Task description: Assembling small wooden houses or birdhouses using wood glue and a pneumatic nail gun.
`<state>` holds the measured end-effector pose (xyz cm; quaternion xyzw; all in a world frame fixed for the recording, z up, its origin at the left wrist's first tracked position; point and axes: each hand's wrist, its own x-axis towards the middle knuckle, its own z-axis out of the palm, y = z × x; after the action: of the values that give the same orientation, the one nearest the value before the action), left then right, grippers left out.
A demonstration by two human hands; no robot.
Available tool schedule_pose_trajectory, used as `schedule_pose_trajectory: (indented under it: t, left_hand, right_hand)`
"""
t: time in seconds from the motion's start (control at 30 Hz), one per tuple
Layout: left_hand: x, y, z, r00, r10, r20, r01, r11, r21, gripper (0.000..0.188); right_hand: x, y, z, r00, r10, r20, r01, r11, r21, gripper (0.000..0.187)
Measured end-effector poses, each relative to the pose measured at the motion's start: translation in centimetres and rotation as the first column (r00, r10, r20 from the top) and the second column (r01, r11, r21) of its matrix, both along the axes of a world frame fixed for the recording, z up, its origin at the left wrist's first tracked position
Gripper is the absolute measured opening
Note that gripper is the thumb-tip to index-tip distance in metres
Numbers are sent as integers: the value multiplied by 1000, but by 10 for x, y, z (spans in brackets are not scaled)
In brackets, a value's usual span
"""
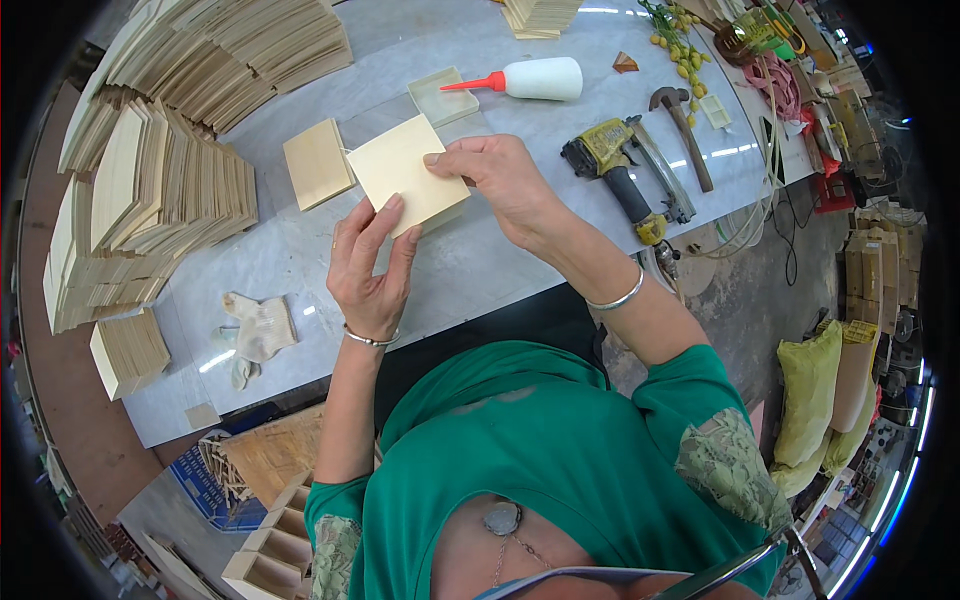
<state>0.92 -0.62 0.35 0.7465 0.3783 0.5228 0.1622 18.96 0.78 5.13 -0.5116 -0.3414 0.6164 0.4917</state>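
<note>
Above the table I hold a square pale wooden board (405,170) tilted between both hands. My left hand (368,265) pinches its near left edge, fingertips on the top face and thumb at the near corner. The right side is gripped by my right hand (505,185), its thumb on the face and the other fingers partly hidden. Another pale edge shows under the board; I cannot tell if it is a separate piece. Just left of it lie similar flat boards (318,165). Beyond, a white squeeze bottle (543,79) with a red nozzle rests across a shallow tray (430,92).
Tall stacks of thin wooden boards (170,185) line the table's left side. A white glove (265,328) lies near the front edge. To the right are a yellow-black nail gun (615,165), a claw hammer (685,135) and a sprig of small yellow fruit (683,55). An air hose (745,235) trails off the edge.
</note>
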Motion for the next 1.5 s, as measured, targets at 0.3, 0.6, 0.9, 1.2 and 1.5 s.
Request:
schedule_pose_trajectory:
  t: [0.3, 0.6, 0.9, 1.2, 1.5]
  left_hand:
    - [0, 2, -2, 998, -23, 58, 29, 995, -95, 26]
    - [5, 0, 2, 998, -6, 57, 12, 995, -104, 25]
    - [4, 1, 7, 1000, -23, -8, 22, 996, -83, 25]
    - [1, 2, 5, 998, -47, -33, 44, 995, -95, 22]
    - [3, 3, 5, 1000, -28, -13, 26, 996, -84, 26]
  right_hand:
    - [19, -26, -30, 954, -173, 244, 80, 934, 348, 23]
    - [9, -44, -25, 723, -410, 556, -48, 773, 633, 9]
    - [8, -42, -33, 622, -540, 568, -81, 677, 732, 7]
    - [5, -44, -37, 594, -590, 547, -77, 635, 769, 9]
    - [2, -47, -38, 577, -610, 543, -92, 612, 786, 14]
